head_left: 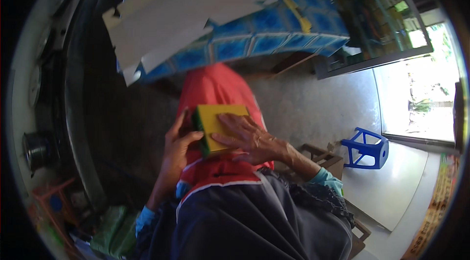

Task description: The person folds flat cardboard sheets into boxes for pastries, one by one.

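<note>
A small box [209, 119] with a yellow top and dark green sides rests over the red cloth on my lap. Along its left side is my left hand [175, 143], the thumb against the green edge and the fingers curving up beside it; part of those fingers is hidden. My right hand [252, 140] lies across the yellow top with its fingers stretched out and spread. Red cloth [215, 84] extends from my lap towards the table.
Ahead stands a table with a blue tiled-pattern cover [235, 47], bearing a large pale cardboard sheet [181, 15]. A glass cabinet [377, 20] is at the far right. On the right are a blue plastic stool [367, 150] and a wooden frame [320, 159].
</note>
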Action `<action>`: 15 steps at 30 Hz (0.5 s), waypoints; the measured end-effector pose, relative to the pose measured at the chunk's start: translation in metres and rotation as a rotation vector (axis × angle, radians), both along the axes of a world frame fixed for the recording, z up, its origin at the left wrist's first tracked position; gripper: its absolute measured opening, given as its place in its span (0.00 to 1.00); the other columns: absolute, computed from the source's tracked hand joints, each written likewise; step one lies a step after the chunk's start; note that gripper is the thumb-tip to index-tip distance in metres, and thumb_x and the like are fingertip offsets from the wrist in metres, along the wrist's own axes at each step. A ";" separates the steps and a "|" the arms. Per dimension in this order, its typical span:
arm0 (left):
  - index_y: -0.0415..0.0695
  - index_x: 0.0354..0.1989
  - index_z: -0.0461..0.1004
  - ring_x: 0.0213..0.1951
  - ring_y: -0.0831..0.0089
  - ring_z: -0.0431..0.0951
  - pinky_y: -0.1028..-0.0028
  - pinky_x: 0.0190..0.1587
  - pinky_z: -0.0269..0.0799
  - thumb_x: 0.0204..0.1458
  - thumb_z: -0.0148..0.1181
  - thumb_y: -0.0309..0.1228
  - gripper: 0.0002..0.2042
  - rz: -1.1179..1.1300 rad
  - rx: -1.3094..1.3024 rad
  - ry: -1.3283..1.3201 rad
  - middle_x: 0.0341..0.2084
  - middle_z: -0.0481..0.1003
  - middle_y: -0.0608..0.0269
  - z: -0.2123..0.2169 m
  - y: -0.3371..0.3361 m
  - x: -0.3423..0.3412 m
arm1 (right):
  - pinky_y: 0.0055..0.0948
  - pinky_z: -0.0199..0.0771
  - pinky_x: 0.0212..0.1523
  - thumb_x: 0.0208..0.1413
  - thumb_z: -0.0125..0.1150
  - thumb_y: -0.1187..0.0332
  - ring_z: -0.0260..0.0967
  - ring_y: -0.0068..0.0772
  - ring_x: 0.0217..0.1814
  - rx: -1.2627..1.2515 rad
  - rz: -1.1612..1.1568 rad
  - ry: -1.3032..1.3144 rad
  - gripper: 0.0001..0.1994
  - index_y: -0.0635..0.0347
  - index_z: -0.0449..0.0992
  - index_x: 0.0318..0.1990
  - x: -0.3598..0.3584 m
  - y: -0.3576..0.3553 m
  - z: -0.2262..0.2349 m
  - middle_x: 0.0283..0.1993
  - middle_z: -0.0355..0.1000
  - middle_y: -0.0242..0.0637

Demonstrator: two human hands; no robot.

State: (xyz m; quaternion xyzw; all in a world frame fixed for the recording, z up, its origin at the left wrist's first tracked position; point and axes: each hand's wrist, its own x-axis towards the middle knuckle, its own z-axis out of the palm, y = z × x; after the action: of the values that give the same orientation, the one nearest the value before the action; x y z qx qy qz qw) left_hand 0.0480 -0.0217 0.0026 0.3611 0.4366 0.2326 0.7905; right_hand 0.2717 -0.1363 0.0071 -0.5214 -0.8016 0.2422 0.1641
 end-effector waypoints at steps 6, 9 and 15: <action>0.44 0.70 0.60 0.54 0.63 0.74 0.66 0.57 0.71 0.57 0.59 0.32 0.31 0.004 -0.048 0.144 0.55 0.72 0.53 -0.005 0.030 -0.014 | 0.52 0.69 0.56 0.45 0.71 0.62 0.67 0.55 0.56 0.440 -0.120 -0.135 0.41 0.53 0.61 0.69 0.000 0.013 0.018 0.58 0.65 0.52; 0.41 0.69 0.60 0.58 0.63 0.70 0.66 0.58 0.68 0.59 0.59 0.38 0.31 0.023 0.374 0.263 0.58 0.68 0.52 -0.021 0.018 -0.010 | 0.46 0.74 0.50 0.42 0.74 0.63 0.70 0.49 0.50 0.349 -0.050 0.047 0.38 0.62 0.67 0.64 0.005 0.025 0.030 0.52 0.68 0.50; 0.32 0.64 0.63 0.52 0.61 0.74 0.65 0.53 0.71 0.56 0.64 0.38 0.32 -0.022 0.951 0.050 0.52 0.71 0.45 0.004 -0.003 0.007 | 0.38 0.72 0.49 0.52 0.69 0.57 0.71 0.43 0.47 0.036 -0.028 0.434 0.32 0.63 0.69 0.62 0.017 0.043 -0.005 0.48 0.69 0.46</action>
State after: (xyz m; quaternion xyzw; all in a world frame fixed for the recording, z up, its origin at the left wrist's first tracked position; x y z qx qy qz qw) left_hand 0.0552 -0.0244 0.0067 0.6928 0.2968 0.3896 0.5293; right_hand 0.2885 -0.0929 0.0023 -0.4650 -0.7443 0.3321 0.3457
